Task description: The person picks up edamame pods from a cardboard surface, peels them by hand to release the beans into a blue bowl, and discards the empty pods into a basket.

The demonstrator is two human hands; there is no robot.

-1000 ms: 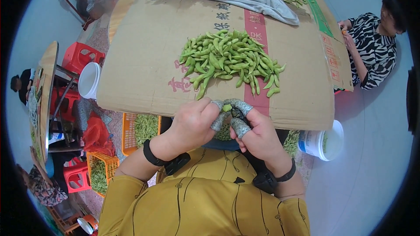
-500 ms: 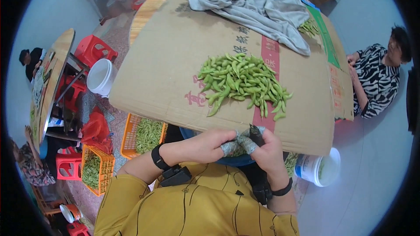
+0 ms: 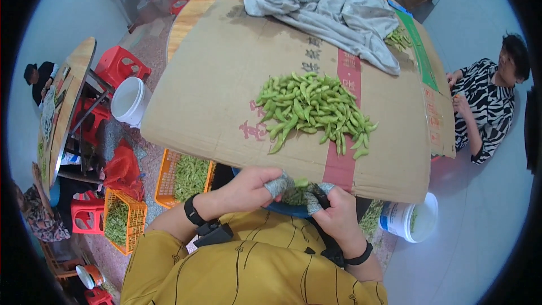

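My left hand (image 3: 257, 187), its fingertips wrapped in grey tape, is closed over the near edge of the table. A green soybean pod (image 3: 301, 182) sticks out from its taped fingers. Close by on the right, my right hand (image 3: 334, 206) has taped fingers too and is closed around a small dark piece (image 3: 320, 195) whose kind I cannot make out. Beneath both hands a blue basin (image 3: 291, 209) holds green bits, partly hidden by the hands. On the cardboard (image 3: 214, 90) ahead lies a pile of soybean pods (image 3: 313, 107).
A crumpled grey cloth (image 3: 327, 14) covers the far cardboard. Orange crates of pods (image 3: 164, 183) stand on the floor at left, near a white bucket (image 3: 131, 101) and red stools (image 3: 121, 65). Another white bucket (image 3: 412, 217) stands at right, below a seated person (image 3: 488, 101).
My hands have moved apart, the left one leftward and the right one lower. A green pod now shows between them. The person at right has lowered a forearm and shifted slightly.
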